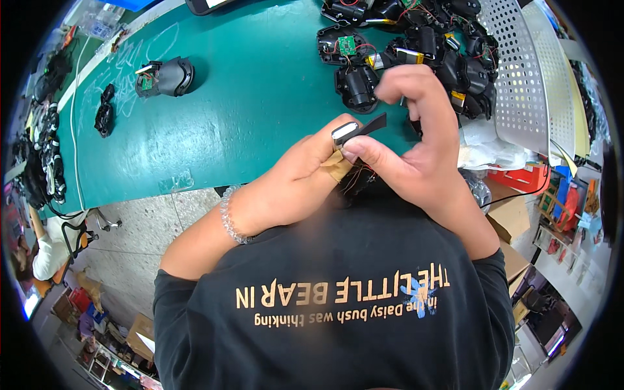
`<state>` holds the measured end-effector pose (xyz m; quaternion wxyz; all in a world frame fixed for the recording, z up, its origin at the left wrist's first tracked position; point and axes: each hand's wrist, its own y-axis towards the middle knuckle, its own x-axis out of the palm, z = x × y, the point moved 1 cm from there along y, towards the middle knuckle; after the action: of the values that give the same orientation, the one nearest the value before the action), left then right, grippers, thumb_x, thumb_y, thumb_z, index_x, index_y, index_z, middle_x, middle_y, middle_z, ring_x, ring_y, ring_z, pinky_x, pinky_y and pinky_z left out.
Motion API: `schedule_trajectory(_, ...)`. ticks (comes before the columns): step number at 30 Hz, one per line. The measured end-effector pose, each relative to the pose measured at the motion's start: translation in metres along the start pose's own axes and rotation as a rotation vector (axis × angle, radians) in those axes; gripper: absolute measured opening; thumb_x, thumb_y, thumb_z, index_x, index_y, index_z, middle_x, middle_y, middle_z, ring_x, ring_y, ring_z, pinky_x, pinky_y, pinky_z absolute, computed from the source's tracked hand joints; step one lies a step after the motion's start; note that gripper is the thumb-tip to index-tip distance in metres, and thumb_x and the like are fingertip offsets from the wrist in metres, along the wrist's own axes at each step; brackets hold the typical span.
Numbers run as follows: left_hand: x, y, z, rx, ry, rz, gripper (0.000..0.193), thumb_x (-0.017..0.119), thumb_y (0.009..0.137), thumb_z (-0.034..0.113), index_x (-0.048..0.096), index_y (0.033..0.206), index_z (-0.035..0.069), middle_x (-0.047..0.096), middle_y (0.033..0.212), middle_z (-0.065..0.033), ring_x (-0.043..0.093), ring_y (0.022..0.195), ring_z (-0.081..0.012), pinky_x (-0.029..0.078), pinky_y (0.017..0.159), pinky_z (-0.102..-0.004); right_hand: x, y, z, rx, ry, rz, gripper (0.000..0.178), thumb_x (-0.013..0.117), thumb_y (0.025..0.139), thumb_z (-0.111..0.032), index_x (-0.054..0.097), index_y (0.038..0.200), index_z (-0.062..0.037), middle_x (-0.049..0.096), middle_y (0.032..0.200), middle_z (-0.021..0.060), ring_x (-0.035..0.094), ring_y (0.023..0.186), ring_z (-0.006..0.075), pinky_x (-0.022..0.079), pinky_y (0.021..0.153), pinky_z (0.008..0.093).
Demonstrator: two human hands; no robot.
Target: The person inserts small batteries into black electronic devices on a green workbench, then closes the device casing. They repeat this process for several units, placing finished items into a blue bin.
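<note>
In front of my chest, my left hand (296, 172) is closed around a small oblong piece (345, 133) with a whitish face and a dark rim. A flat black strip (372, 124) sticks out beside it, up and to the right. My right hand (426, 140) presses its thumb tip against the piece near the strip's lower end. Its other fingers are bent and raised, apart from the thumb. Under the hands, thin wires and a dark part (357, 179) show against my shirt, partly hidden. A tan patch (335, 166) shows by my left fingers.
The green table (260, 78) holds a heap of black housings (448, 62) with circuit boards and batteries at the far right. One black housing (170, 77) and a coiled black cable (104, 110) lie at left. A perforated white metal basket (517, 78) borders the heap.
</note>
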<state>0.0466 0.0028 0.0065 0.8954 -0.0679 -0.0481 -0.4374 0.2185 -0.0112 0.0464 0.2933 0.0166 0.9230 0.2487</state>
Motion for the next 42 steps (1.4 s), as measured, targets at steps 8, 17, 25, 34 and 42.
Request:
schedule_trajectory(8, 0.007, 0.002, 0.002, 0.084, 0.044, 0.045, 0.013, 0.043, 0.093, 0.001, 0.044, 0.106, 0.003, 0.047, 0.086, -0.007, 0.044, 0.08, -0.0127, 0.04, 0.073, -0.0267, 0.008, -0.011, 0.004, -0.195, -0.041, 0.085, 0.029, 0.079, 0.06, -0.016, 0.056, 0.073, -0.0054, 0.052, 0.07, 0.006, 0.048, 0.06, 0.0222, 0.037, 0.052, 0.0329)
schedule_trajectory(17, 0.009, -0.002, 0.001, 0.114, 0.098, 0.031, 0.013, 0.045, 0.093, 0.002, 0.043, 0.105, 0.001, 0.054, 0.086, -0.0131, 0.052, 0.076, -0.0208, 0.044, 0.072, -0.0297, 0.003, -0.017, -0.001, -0.134, 0.037, 0.029, 0.028, 0.078, 0.069, -0.018, 0.06, 0.084, -0.002, 0.055, 0.073, 0.0071, 0.05, 0.064, 0.0198, 0.04, 0.056, 0.0291)
schedule_trajectory(25, 0.008, -0.003, 0.006, 0.121, 0.135, -0.029, 0.027, 0.043, 0.092, -0.001, 0.044, 0.119, 0.001, 0.059, 0.089, -0.0151, 0.058, 0.078, -0.027, 0.046, 0.071, -0.0317, 0.003, -0.016, -0.001, -0.088, 0.12, -0.001, 0.024, 0.074, 0.067, -0.014, 0.062, 0.085, -0.0032, 0.054, 0.07, 0.0055, 0.049, 0.062, 0.0212, 0.038, 0.057, 0.0307)
schedule_trajectory(34, 0.009, -0.002, 0.009, 0.11, 0.169, -0.042, 0.025, 0.046, 0.091, 0.0, 0.047, 0.116, 0.002, 0.061, 0.088, -0.0154, 0.06, 0.077, -0.0279, 0.046, 0.069, -0.0334, 0.002, -0.024, 0.007, 0.075, 0.429, -0.185, 0.029, 0.074, 0.076, -0.023, 0.062, 0.093, -0.0024, 0.051, 0.086, 0.0055, 0.045, 0.077, 0.0158, 0.037, 0.069, 0.0255)
schedule_trajectory(42, 0.007, -0.001, 0.009, 0.061, 0.175, -0.111, 0.012, 0.048, 0.091, 0.004, 0.053, 0.101, 0.0, 0.06, 0.082, -0.0174, 0.059, 0.073, -0.0339, 0.046, 0.064, -0.037, 0.005, -0.027, 0.007, 0.124, 0.532, -0.239, 0.026, 0.072, 0.078, -0.02, 0.064, 0.094, -0.0012, 0.052, 0.088, 0.0073, 0.048, 0.081, 0.0187, 0.039, 0.073, 0.029)
